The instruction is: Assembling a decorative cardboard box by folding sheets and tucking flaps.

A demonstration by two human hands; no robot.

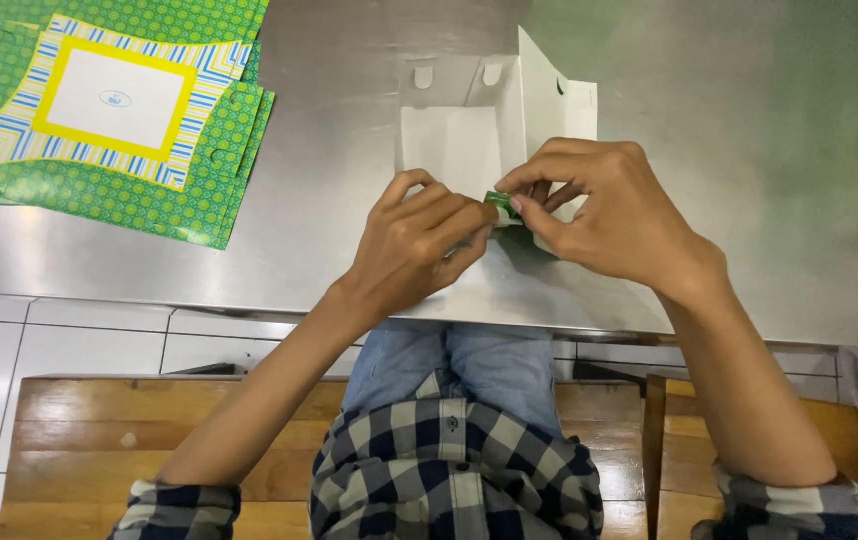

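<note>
While you sit at the steel table, both of your hands meet over a half-folded white carton lying near the table's front edge; its plain inner face is turned up, one side panel stands upright at the right, and two tabs with rounded slots lie flat at the far end, which suggests the carton is laid open so that its panels can be bent up from the inside; your left hand is curled, fingers drawn together and pressing down on the near flap, apparently to steady it; your right hand is closed in a pinch, thumb and forefinger clamped on a small green-printed corner of that flap, where the outer pattern shows; that corner sits right between the two sets of fingertips, touching both, while the rest of the carton extends away from you beyond the knuckles and its near part is hidden under your palms; well apart at the far left lies a stack of flat green patterned carton blanks, the top one showing a blue-striped, yellow-bordered white panel; below the table edge you see white tiles and a wooden bench.
</note>
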